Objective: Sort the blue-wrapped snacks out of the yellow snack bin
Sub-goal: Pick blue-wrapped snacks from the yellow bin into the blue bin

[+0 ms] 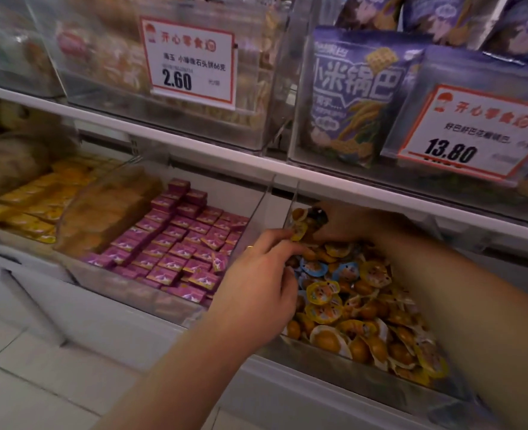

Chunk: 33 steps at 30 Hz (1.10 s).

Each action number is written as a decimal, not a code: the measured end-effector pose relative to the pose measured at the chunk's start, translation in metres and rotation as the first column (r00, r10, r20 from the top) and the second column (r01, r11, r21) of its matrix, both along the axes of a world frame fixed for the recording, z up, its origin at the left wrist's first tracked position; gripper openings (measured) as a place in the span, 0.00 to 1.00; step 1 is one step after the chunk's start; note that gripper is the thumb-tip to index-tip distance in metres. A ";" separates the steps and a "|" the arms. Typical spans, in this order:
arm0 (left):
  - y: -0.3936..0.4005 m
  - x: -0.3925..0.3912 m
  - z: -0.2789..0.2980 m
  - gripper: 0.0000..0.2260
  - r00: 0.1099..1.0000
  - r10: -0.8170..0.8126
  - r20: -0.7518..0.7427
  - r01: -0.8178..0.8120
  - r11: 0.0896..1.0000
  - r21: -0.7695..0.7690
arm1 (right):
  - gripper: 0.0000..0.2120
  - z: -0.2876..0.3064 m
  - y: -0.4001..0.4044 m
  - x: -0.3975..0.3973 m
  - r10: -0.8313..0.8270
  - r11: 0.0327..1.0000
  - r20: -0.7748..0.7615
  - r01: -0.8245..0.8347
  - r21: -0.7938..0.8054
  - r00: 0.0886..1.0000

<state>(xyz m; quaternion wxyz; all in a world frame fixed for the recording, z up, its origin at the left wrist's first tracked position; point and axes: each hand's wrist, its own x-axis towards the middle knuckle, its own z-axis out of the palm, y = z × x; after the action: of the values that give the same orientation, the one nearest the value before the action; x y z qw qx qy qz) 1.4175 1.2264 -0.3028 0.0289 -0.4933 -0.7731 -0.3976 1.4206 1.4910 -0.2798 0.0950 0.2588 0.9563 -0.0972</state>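
Note:
The clear yellow snack bin point(334, 355) on the lower shelf is heaped with round yellow-wrapped snacks point(323, 291). A few blue-wrapped snacks point(314, 267) lie near the middle of the heap, just right of my left fingers. My left hand point(262, 283) reaches in over the bin's left wall, fingers spread, its index fingertip against a yellow pack point(298, 231); whether it grips the pack is unclear. My right hand point(349, 226) is deep at the back of the bin, under the upper shelf, curled around a small bunch of snacks point(310, 214).
A clear divider point(291, 206) separates this bin from a bin of pink boxed snacks point(179, 243) to the left. Further left are yellow packets point(39, 200). The shelf edge point(380, 193) hangs low above; upper bins hold purple bags point(355, 97) and price tags.

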 end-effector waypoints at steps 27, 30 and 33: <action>0.013 0.007 -0.002 0.13 0.992 0.118 -0.045 -0.115 0.991 0.063 | 0.10 0.025 -0.042 0.046 0.397 0.890 -0.277 -0.441 -0.116 0.875; 0.015 0.012 0.002 0.12 0.993 0.107 -0.054 -0.101 0.989 0.109 | 0.11 0.037 -0.040 0.072 0.353 0.910 -0.304 -0.400 -0.106 0.885; 0.018 0.021 0.000 0.13 0.998 0.053 -0.033 -0.051 0.996 0.079 | 0.14 0.040 -0.037 0.103 0.218 0.938 -0.276 -0.279 -0.204 0.936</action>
<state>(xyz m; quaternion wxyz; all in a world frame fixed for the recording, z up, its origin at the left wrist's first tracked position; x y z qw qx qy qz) 1.4386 1.2446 -0.3024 0.0720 -0.4783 -0.7690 -0.4181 1.5233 1.4539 -0.2402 0.0164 0.1072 0.9669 -0.2311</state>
